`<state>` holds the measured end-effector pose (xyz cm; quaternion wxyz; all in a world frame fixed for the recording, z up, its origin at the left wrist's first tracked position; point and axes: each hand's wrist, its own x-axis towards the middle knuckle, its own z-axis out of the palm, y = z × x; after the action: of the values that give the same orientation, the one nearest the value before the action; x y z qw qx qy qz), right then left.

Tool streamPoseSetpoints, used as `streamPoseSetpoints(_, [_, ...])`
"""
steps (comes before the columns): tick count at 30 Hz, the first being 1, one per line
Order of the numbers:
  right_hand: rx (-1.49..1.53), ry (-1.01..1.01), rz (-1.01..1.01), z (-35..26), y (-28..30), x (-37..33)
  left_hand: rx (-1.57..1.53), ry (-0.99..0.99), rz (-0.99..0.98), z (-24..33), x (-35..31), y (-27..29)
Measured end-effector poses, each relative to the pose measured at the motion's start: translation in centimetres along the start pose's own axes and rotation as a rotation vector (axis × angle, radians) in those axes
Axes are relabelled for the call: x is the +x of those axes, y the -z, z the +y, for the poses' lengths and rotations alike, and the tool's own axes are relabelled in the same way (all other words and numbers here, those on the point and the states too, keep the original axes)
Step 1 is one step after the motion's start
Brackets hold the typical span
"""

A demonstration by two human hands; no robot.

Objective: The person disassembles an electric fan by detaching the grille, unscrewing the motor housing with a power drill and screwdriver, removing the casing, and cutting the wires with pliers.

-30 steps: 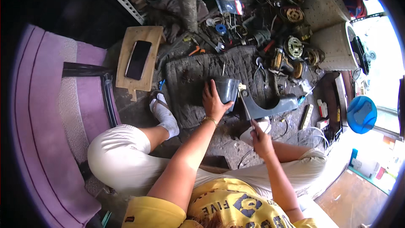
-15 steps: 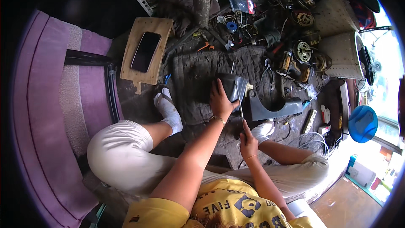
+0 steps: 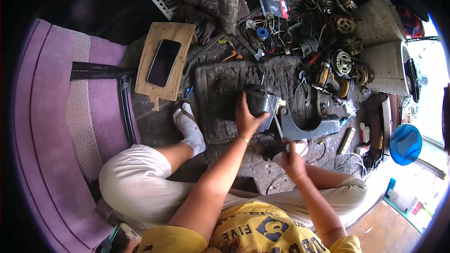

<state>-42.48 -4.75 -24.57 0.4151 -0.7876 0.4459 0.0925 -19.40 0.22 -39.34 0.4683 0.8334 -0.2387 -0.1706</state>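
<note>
My left hand (image 3: 248, 121) grips a dark plastic housing (image 3: 258, 97), like a fan's motor cover, on the dark padded mat (image 3: 215, 107). A thin metal shaft stands up from its far side, and a cream fitting (image 3: 281, 102) sticks out at its right. My right hand (image 3: 294, 163) is closed around the handle of a screwdriver, somewhat blurred. The screwdriver's long shank (image 3: 277, 122) runs up along the housing's right side; where its tip lies I cannot tell. Right of the housing lies a grey curved plastic piece (image 3: 311, 131).
A phone (image 3: 164, 63) rests on a wooden board (image 3: 150, 91) at the left. Pliers (image 3: 302, 80), a cordless drill (image 3: 326, 76), motor parts (image 3: 342, 62) and wires crowd the far right. A metal post (image 3: 228, 4) stands at the back. A power strip (image 3: 347, 140) lies at right.
My right hand has drawn back toward me and to the right with the screwdriver. The housing has tilted a little under my left hand. The whole view has shifted slightly.
</note>
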Motion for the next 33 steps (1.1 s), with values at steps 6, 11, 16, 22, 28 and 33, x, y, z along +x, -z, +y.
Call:
streamPoseSetpoints(6, [0.738,-0.180,-0.165,-0.1,-7.4,-6.2,-0.279,0.178,-0.204,-5.1,1.3,1.9])
streamPoseSetpoints(11, [0.435,0.075,0.344,6.6,-5.1,-4.2,-0.131,0.057,-0.034,-2.9,-1.0,1.5])
streamPoseSetpoints(16, [-0.332,0.120,0.528,10.1,4.5,14.6,-0.122,-0.028,0.004,0.4,-3.6,0.9])
streamPoseSetpoints(22, [0.509,0.069,-0.114,-0.8,0.1,22.4,-0.076,-0.027,-0.040,-2.2,-6.1,5.1])
streamPoseSetpoints(28, [0.236,-0.096,-0.450,-0.6,-3.5,29.7,-0.105,-0.211,-0.064,-1.7,-8.3,5.2])
streamPoseSetpoints(33, [-0.179,0.251,-0.484,-4.4,-8.4,27.9,-0.086,-0.078,-0.288,-3.8,-7.9,8.3])
